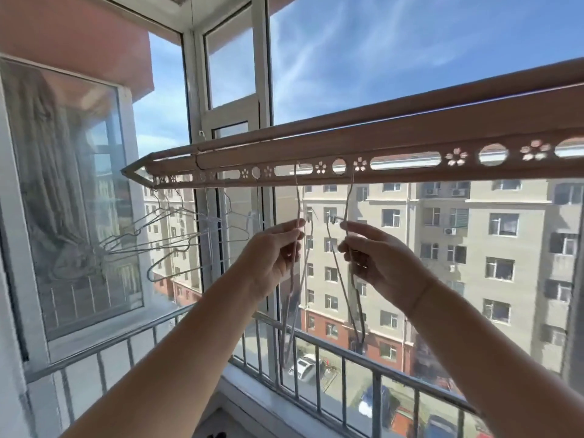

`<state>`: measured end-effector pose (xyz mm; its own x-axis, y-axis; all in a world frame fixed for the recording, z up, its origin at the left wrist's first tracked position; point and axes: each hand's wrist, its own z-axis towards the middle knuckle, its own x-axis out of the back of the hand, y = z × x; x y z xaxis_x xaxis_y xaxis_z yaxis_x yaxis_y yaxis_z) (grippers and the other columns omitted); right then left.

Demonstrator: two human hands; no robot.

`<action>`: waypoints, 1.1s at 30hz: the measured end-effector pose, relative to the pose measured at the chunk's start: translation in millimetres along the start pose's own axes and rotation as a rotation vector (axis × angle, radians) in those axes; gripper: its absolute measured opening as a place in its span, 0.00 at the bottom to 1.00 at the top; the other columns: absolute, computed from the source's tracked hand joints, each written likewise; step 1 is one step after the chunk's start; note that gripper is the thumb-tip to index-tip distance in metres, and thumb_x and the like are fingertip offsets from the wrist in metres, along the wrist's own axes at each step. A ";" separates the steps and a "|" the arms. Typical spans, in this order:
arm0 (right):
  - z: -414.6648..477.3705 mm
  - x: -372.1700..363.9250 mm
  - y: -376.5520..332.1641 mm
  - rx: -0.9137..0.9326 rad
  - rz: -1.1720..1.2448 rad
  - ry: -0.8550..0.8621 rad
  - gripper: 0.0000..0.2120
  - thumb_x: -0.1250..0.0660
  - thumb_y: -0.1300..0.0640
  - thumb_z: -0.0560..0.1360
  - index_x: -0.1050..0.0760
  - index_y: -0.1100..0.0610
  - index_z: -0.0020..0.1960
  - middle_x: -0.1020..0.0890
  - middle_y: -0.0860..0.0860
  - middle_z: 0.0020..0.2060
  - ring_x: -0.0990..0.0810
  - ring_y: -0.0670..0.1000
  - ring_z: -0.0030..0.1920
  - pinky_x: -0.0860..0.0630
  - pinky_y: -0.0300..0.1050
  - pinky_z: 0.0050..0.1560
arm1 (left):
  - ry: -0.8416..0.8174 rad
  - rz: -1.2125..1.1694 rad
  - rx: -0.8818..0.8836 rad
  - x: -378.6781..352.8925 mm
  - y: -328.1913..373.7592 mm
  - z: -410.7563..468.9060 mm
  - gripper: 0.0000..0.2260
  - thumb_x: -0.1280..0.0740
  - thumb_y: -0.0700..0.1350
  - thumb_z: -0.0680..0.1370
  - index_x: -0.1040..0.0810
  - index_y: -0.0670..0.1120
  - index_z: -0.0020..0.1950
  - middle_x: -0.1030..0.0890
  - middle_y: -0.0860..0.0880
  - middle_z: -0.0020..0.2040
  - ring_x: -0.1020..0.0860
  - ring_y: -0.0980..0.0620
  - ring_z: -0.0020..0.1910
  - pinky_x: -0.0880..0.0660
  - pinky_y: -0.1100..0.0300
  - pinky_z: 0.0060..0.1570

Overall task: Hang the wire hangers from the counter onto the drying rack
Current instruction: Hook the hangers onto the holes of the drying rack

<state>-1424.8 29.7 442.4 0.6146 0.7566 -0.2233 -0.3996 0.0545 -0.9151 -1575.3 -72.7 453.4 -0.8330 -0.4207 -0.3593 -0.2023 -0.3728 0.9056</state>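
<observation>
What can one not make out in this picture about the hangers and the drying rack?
- Counter: outside the head view, so any hangers on it are unseen.
- Drying rack: right end cut off by the picture edge.
- Left hanger and right hanger: hooks too thin against the bright slots to tell whether they are seated.
- Hung hangers: overlapping and blurred; no sure count.

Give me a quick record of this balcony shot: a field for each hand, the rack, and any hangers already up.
left hand: pinches left hanger by the neck
right hand: pinches right hanger by the neck
hooks: both reach up to the drying rack's cut-out strip; whether they are seated is unclear
drying rack: overhead, running left to right
hung hangers: cluster near the rack's left end
</observation>
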 end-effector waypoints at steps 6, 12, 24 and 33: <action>29.2 -6.5 6.8 -0.016 -0.015 0.092 0.13 0.39 0.65 0.76 0.25 0.56 0.59 0.19 0.51 0.32 0.23 0.44 0.30 0.28 0.34 0.26 | -0.046 0.023 0.024 18.5 -0.5 32.2 0.10 0.40 0.33 0.77 0.21 0.38 0.54 0.23 0.46 0.39 0.28 0.53 0.37 0.29 0.62 0.39; 48.5 -6.4 6.1 -0.017 -0.020 0.175 0.13 0.39 0.66 0.77 0.25 0.56 0.59 0.19 0.50 0.30 0.23 0.44 0.30 0.28 0.34 0.26 | -0.072 -0.002 0.049 23.5 -3.8 56.7 0.10 0.40 0.32 0.77 0.22 0.37 0.55 0.23 0.46 0.38 0.29 0.53 0.36 0.30 0.62 0.38; 62.1 8.9 21.3 -0.030 -0.046 0.240 0.14 0.38 0.65 0.76 0.26 0.59 0.61 0.20 0.52 0.33 0.24 0.45 0.31 0.29 0.35 0.26 | -0.087 -0.024 0.095 28.0 -18.5 87.2 0.10 0.41 0.33 0.78 0.23 0.37 0.56 0.24 0.46 0.38 0.28 0.54 0.36 0.30 0.62 0.38; 55.4 12.0 24.6 -0.040 -0.040 0.228 0.11 0.36 0.62 0.76 0.25 0.60 0.58 0.19 0.53 0.35 0.23 0.48 0.33 0.27 0.37 0.31 | -0.063 0.012 0.094 37.5 -25.3 81.5 0.11 0.40 0.41 0.80 0.23 0.36 0.56 0.24 0.47 0.39 0.29 0.54 0.36 0.31 0.62 0.37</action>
<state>-1464.9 76.2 435.8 0.7689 0.5874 -0.2526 -0.3476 0.0525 -0.9362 -1643.4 -11.7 435.4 -0.8657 -0.3710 -0.3361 -0.2369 -0.2878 0.9279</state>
